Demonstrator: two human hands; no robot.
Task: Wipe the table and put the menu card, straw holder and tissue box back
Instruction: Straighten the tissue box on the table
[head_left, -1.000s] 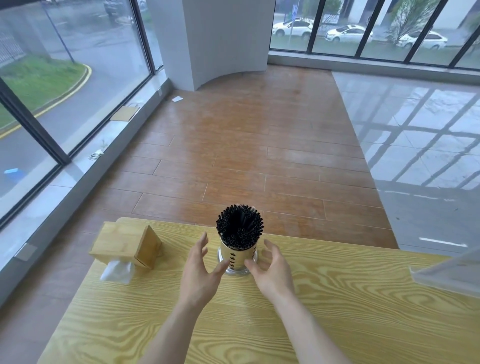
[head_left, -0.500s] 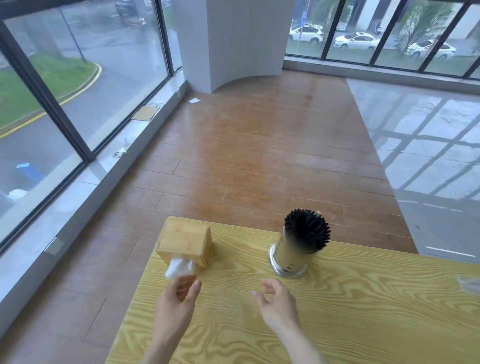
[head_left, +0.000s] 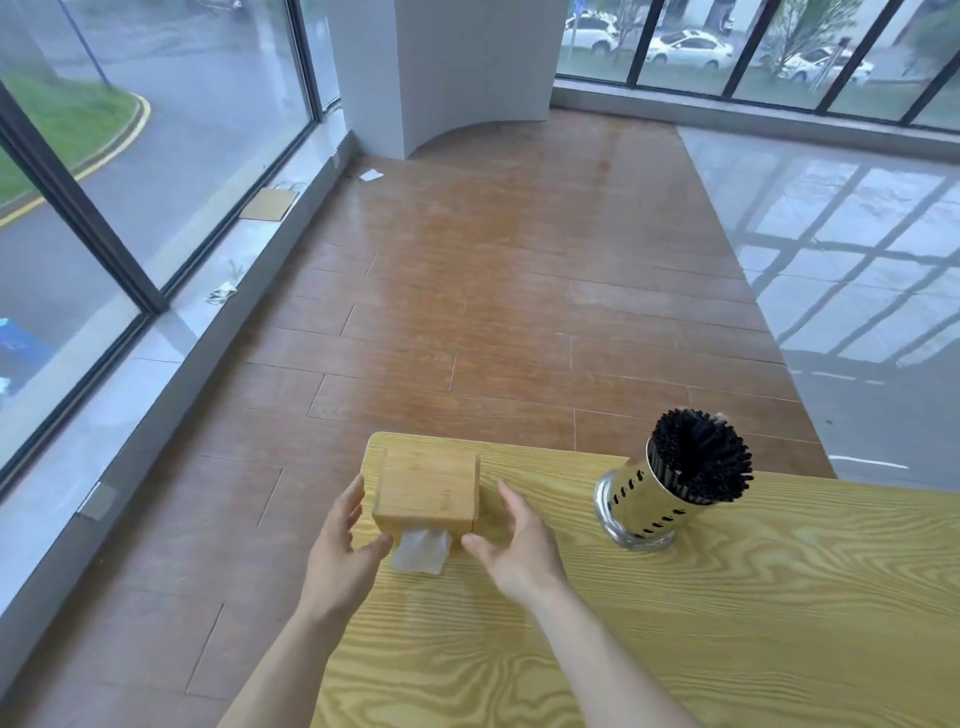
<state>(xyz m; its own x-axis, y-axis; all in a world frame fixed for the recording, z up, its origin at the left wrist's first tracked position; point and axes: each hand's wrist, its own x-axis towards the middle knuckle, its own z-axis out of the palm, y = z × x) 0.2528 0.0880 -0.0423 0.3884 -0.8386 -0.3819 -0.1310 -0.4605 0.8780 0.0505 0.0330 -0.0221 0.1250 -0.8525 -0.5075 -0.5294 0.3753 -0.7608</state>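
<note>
The left hand (head_left: 340, 551) sits just left of the tissue box (head_left: 426, 491), fingers (head_left: 349, 501) spread and open alongside the box's left face, thumb reaching under its near lower corner; whether the skin actually touches the wood cannot be told. The tissue box, a small wooden cube, stands at the far left corner of the tabletop (head_left: 675, 623), and a white tissue (head_left: 421, 551) hangs from its near face onto the wood. Just right of the box is the right hand (head_left: 519, 551), also open, fingers loosely curled toward the box's right side with a narrow gap showing, holding nothing. Well to the right of the box, near the tabletop's far edge, stands the straw holder (head_left: 641, 506), a perforated metal cylinder packed with black straws (head_left: 701, 462). Beyond the box lies the wooden floor (head_left: 493, 291).
</note>
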